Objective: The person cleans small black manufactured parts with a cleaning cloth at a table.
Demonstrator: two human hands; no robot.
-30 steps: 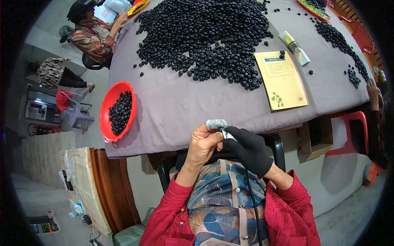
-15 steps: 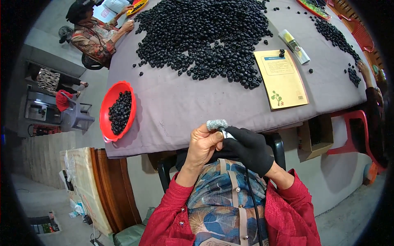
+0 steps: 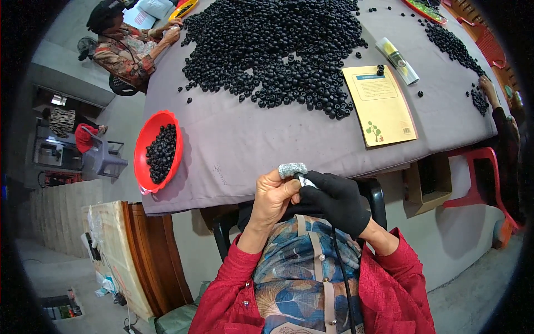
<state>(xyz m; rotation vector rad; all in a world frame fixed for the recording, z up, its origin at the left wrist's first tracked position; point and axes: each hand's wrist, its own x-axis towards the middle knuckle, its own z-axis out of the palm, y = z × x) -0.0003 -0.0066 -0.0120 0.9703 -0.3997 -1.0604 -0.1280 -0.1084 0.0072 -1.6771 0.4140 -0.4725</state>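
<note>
Before the table's front edge, my two hands meet fingertip to fingertip. My left hand (image 3: 271,196) is bare except for a grey speckled cover (image 3: 292,170) around a fingertip. Its thumb and fingers are pinched together, and whatever lies between them is hidden. My right hand (image 3: 339,205) wears a black glove with its fingers closed on a small whitish, shiny piece (image 3: 306,181), which points at the left fingertips. I cannot make out its kind. Nearest on the left stands a red bowl (image 3: 139,161) holding small black round pieces (image 3: 161,153).
A big heap of hollow black round pieces (image 3: 272,50) covers the far middle of the grey tablecloth (image 3: 233,145). A yellow booklet (image 3: 384,114) and a clear tube-like pack (image 3: 397,61) lie at right. One co-worker (image 3: 125,53) sits far left; another's hand (image 3: 489,92) reaches in from the right.
My hands keep the same pinch, with only a slight shift of the fingers. At far left, the co-worker's hands have moved a little. The whole view has shifted slightly.
</note>
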